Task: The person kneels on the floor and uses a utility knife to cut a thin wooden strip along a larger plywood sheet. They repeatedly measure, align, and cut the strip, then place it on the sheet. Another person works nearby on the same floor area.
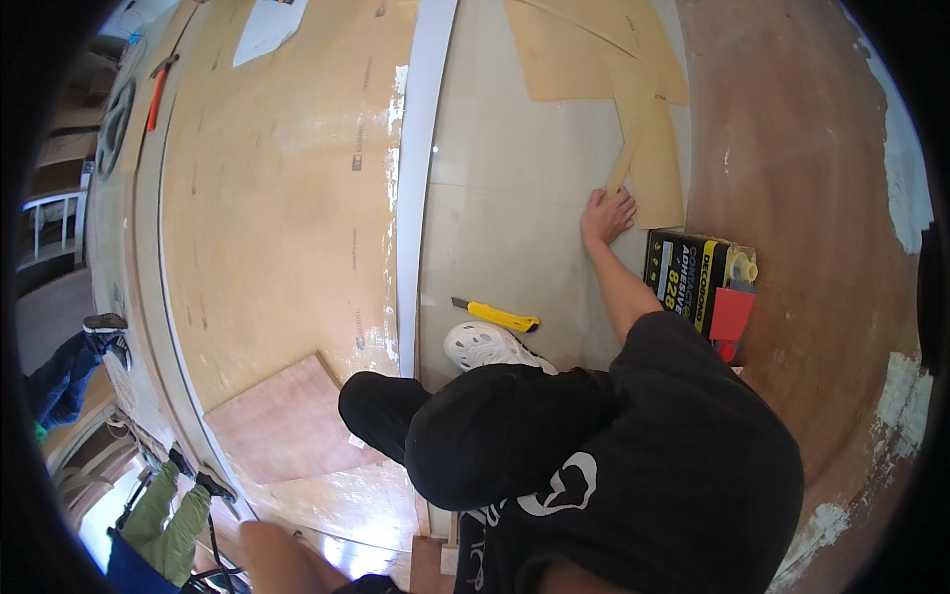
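At the far right of the floor, my right hand (607, 215) is closed around the near end of a narrow tan strip (620, 168), its fingers curled. The strip lies among larger thin tan sheets (655, 183), one of which lies just right of the hand. Nearer to me a yellow utility knife (503, 315) rests on the floor with its blade out, pointing left, beside my white clog (490, 345). Only part of my left arm (287, 559) shows at the lower left; the left hand is out of view.
Right of my arm stands a black and yellow adhesive tin (688, 272) with a red scraper (732, 312) against it. A long tan board (287, 198) lies left, with a pinkish offcut (282, 421) on it. A red-handled hammer (156, 99) lies far left. Two people's legs (168, 520) show left.
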`<move>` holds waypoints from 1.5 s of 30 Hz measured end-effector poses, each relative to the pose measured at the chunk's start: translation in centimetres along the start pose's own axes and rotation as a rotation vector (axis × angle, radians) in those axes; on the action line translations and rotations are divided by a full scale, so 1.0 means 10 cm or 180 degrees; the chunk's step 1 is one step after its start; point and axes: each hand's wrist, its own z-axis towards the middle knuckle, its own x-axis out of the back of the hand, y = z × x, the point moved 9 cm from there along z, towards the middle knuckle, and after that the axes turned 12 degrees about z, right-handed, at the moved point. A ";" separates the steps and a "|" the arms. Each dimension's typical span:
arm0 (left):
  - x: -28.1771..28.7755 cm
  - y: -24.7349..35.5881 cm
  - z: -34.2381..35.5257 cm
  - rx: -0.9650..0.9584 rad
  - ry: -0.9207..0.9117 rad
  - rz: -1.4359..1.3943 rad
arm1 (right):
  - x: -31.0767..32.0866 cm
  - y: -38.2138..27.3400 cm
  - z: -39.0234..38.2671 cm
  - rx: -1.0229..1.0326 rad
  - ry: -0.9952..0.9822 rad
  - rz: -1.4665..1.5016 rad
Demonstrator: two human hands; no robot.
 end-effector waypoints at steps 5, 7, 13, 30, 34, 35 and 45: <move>0.60 0.39 0.17 -0.0552 0.0455 -0.1175 | 0.12 -0.26 -1.19 -0.0382 -0.3955 0.0578; 0.94 0.49 0.16 -0.0807 0.0537 -0.1856 | 0.39 -0.63 -1.33 0.1212 -0.3768 0.0861; 1.68 0.30 -0.26 -0.1413 0.0519 -0.3967 | -0.03 -1.01 -0.82 0.4100 -0.2259 0.0564; 2.94 -0.78 -2.32 0.0063 0.3594 -0.0374 | 2.06 -4.64 -2.28 0.4050 -0.3599 0.2670; 3.22 -1.72 -3.23 0.0775 0.4445 -0.0542 | 3.51 -4.68 -3.93 0.2895 -0.6134 0.3437; 3.29 -1.90 -3.51 0.0990 0.4722 -0.0203 | 3.96 -4.62 -4.32 0.3157 -0.6491 0.3530; 3.20 -3.67 -6.20 0.2042 0.7601 0.0884 | 6.09 -3.15 -7.84 0.5774 -0.7566 0.2596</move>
